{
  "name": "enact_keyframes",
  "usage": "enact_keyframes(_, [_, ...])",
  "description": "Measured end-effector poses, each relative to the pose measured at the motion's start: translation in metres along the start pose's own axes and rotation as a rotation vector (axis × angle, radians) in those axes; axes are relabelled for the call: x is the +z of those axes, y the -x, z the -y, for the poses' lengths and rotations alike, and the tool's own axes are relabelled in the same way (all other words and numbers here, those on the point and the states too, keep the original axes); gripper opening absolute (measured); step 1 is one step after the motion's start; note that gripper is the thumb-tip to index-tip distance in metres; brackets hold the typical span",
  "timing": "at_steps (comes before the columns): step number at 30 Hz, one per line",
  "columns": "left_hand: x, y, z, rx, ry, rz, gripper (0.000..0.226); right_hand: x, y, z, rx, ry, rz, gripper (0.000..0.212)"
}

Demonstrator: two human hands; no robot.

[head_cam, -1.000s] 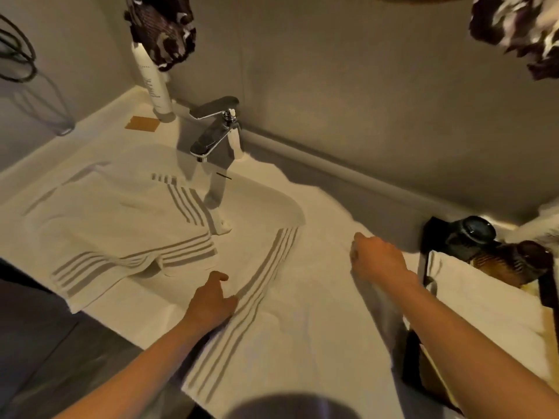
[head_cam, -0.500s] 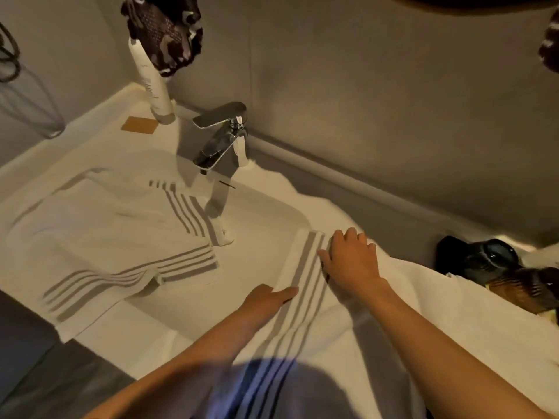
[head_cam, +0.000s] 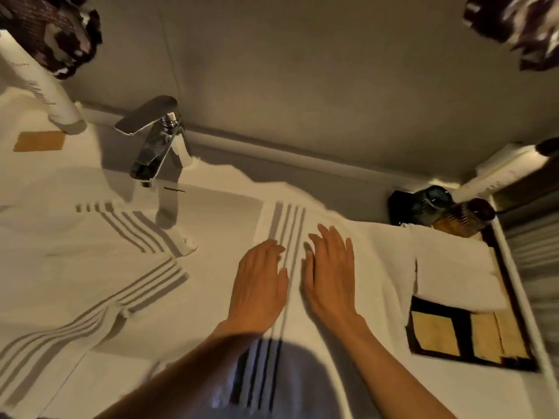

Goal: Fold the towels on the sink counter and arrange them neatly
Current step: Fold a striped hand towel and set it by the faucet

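White cotton towel with grey stripes (head_cam: 363, 267) under two flat palms.
Left hand (head_cam: 257, 288) and right hand (head_cam: 329, 276) lie side by side, fingers stretched out, grasping nothing.

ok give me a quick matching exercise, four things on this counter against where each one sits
Things:
1. faucet
2. white tube
3. dark tray
4. both hands

Places:
A. far right of the counter
B. flat on the striped towel in the middle
C. back left corner, standing
D. behind the basin, spout over it

Pairs: 1-D, 2-C, 3-A, 4-B
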State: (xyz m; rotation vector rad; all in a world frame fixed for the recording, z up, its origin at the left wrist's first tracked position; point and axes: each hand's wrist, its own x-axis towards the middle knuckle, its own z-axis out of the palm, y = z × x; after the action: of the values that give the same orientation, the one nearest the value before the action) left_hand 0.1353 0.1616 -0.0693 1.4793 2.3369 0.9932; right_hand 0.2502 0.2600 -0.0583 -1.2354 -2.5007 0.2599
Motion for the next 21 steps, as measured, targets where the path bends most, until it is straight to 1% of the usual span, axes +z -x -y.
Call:
enact_keyframes(1, [0.004,0.005,-0.011,0.172,-0.056,0.11,0.041,-0.001,0.014,-0.007,0.043,0.009,0.033,0.037])
enact_keyframes(2, [0.013,0.011,-0.02,0.29,-0.111,0.233,0.048,-0.004,0.027,-0.017,0.1,0.024,0.08,0.041])
enact_keyframes(3, [0.021,0.016,-0.023,0.354,-0.165,0.337,0.052,-0.006,0.036,-0.026,0.158,0.035,0.129,0.046])
enact_keyframes(4, [0.029,0.02,-0.022,0.387,-0.217,0.408,0.055,-0.007,0.046,-0.037,0.21,0.051,0.173,0.051])
enact_keyframes(5, [0.035,0.023,-0.016,0.407,-0.268,0.446,0.057,-0.008,0.055,-0.047,0.246,0.081,0.206,0.055])
enact_keyframes(7, [0.042,0.027,-0.002,0.449,-0.356,0.483,0.061,-0.008,0.078,-0.064,0.248,0.146,0.246,0.06])
enact_keyframes(9, [0.042,0.03,0.006,0.448,-0.412,0.478,0.063,-0.009,0.098,-0.076,0.207,0.179,0.251,0.061])
enact_keyframes(13, [0.039,0.047,0.004,0.304,-0.407,0.434,0.063,-0.008,0.11,-0.075,0.204,0.154,0.246,0.061])
enact_keyframes(15, [0.026,0.067,0.001,0.281,-0.405,0.405,0.062,-0.015,0.125,-0.071,0.164,0.063,0.25,0.058])
enact_keyframes(16, [0.016,0.081,-0.004,0.326,-0.399,0.429,0.062,-0.026,0.14,-0.071,0.141,0.007,0.248,0.056])
enact_keyframes(18, [0.0,0.113,-0.011,0.485,-0.382,0.536,0.065,-0.047,0.173,-0.074,0.072,-0.049,0.24,0.051])
enact_keyframes(20, [-0.01,0.142,-0.017,0.607,-0.406,0.629,0.076,-0.064,0.208,-0.079,-0.048,0.003,0.288,0.054])
enact_keyframes(21, [-0.01,0.153,-0.017,0.642,-0.436,0.651,0.082,-0.068,0.222,-0.081,-0.114,0.062,0.339,0.061])
